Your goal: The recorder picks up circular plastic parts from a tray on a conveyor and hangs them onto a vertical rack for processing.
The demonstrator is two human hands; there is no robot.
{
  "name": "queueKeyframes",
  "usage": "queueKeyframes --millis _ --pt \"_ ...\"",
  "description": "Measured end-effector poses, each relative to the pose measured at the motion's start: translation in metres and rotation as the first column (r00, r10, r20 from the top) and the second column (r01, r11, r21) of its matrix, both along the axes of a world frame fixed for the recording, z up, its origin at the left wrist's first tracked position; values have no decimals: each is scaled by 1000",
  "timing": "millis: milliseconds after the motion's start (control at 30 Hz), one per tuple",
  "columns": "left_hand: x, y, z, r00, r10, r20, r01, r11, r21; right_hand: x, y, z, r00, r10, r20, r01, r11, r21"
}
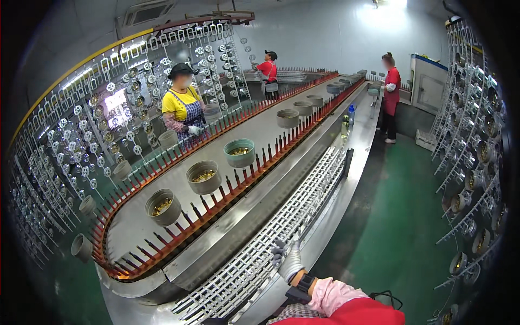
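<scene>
A gloved hand (288,260), fingers spread, rests on the white rack (281,227) beside a long grey conveyor (179,184) carrying buckets (203,177), green floor (390,227) alongside; which hand, I cannot tell.

Factory floor: long oval conveyor (162,227) lined with red pegs (216,195), metal tubs (203,177), hanging racks (471,162) of parts, aproned workers (184,105).

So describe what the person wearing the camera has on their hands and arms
Only one hand shows, and the view doesn't settle which. It wears a grey knit work glove with darker fingertips. A black band wraps the wrist, above a pink sleeve. A red garment and a thin black cable lie near it.
</scene>
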State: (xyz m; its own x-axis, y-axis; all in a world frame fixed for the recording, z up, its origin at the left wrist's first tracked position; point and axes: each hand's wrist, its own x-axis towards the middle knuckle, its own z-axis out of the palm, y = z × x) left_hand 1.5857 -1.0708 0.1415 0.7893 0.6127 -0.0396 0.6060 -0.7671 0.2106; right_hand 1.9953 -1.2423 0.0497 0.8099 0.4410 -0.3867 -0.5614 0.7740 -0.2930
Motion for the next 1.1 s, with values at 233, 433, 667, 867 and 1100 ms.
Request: queueKeyframes --millis 233,433,667,867,1100 --pt "-11 3 -26 999 -46 5 47 996 -81 -11 -18 -12 999 -5 -44 0 995 -103" --pt "-25 29 -46 997 -18 81 35 978 -204 -5 -17 -28 998 -19 -52 15 998 -68" --pt "-5 40 -49 986 82 147 -41 964 -263 -6 8 -26 998 60 -27 -60 998 16" --pt "8 106 -98 987 86 136 -51 969 -242 9 33 -45 996 86 27 -84 994 -72" --pt "25 110 -102 990 125 69 -105 965 -241 19 4 -69 999 19 34 -13 985 -174"
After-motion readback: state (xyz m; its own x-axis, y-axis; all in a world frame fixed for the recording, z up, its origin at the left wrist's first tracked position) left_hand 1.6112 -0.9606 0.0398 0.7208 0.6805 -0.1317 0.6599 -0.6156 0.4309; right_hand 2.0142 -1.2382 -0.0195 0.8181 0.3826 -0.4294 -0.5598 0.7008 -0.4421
